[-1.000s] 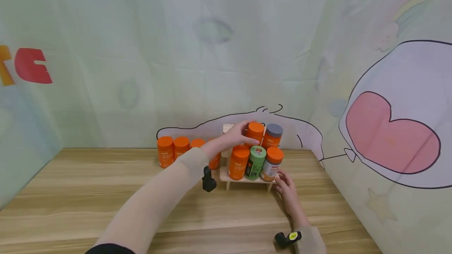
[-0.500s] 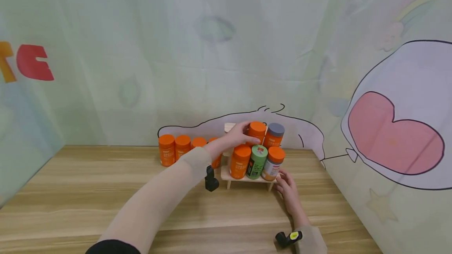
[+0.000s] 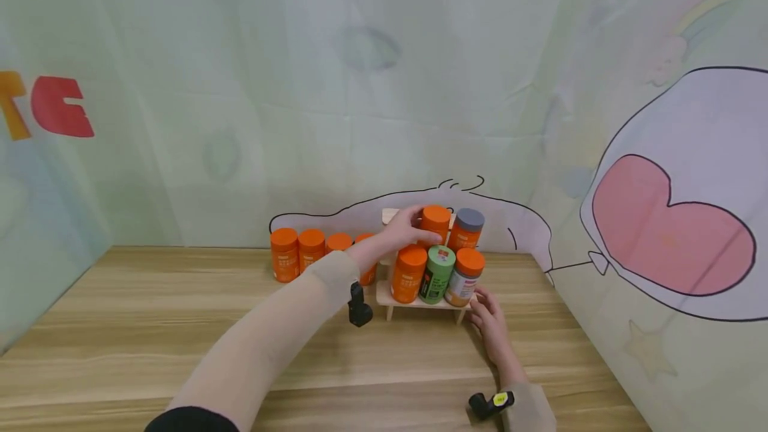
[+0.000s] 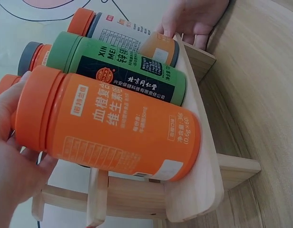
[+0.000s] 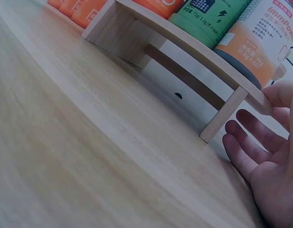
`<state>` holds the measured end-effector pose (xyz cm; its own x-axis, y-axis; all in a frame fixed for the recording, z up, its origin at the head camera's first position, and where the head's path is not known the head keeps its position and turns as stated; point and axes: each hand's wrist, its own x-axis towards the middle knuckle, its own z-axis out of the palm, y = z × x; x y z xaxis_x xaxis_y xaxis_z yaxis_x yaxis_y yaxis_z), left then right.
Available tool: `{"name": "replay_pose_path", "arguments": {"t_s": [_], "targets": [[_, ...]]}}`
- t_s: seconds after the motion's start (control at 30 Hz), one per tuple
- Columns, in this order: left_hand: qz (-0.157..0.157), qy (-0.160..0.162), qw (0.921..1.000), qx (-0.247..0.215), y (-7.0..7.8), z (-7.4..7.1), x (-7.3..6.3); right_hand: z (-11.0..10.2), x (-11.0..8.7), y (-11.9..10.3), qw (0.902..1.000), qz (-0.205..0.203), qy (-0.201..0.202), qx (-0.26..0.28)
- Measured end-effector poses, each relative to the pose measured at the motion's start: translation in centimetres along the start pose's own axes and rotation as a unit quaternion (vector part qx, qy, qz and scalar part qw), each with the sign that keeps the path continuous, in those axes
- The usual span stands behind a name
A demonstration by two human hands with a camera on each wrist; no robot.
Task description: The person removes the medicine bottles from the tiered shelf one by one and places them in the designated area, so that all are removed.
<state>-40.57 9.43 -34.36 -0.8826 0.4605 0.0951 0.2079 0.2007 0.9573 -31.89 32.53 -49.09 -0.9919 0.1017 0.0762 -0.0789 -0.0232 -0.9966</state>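
My left hand [image 3: 406, 231] grips an orange bottle [image 3: 436, 219] by its side, on the upper tier of a small wooden shelf [image 5: 203, 54]. To the right of that bottle stands an orange one with a grey lid [image 3: 467, 229]. On the lower tier stand an orange bottle [image 4: 120, 126], a green bottle [image 4: 132, 71] and a white-and-orange bottle [image 5: 263, 35], side by side. My right hand [image 5: 275, 156] holds the shelf's right end, thumb side at the board's edge and the other fingers curled below it. In the left wrist view the lower orange bottle mostly hides the held one.
Several orange bottles [image 3: 285, 255] stand in a row on the wooden table [image 3: 150, 325], left of the shelf; my left forearm partly covers them. Close behind hangs a printed cloth backdrop [image 3: 240, 119], which continues along the right side.
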Motion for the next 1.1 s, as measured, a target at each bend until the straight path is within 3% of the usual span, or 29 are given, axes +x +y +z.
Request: {"name": "replay_pose_path", "arguments": {"t_s": [0.47,0.9,1.1], "targets": [[0.025,0.051,0.9977,-0.037,0.0,-1.1,-1.3,0.1,0.0,0.0,1.0,-0.001,-0.006,-0.005],[0.072,0.106,0.9897,-0.063,0.2,-3.6,-2.6,0.1,-0.2,-0.1,1.0,0.001,-0.005,-0.006],[0.068,0.135,0.9865,-0.065,0.1,-4.9,-3.5,0.0,-0.2,-0.1,1.0,0.001,-0.003,-0.001]]}}
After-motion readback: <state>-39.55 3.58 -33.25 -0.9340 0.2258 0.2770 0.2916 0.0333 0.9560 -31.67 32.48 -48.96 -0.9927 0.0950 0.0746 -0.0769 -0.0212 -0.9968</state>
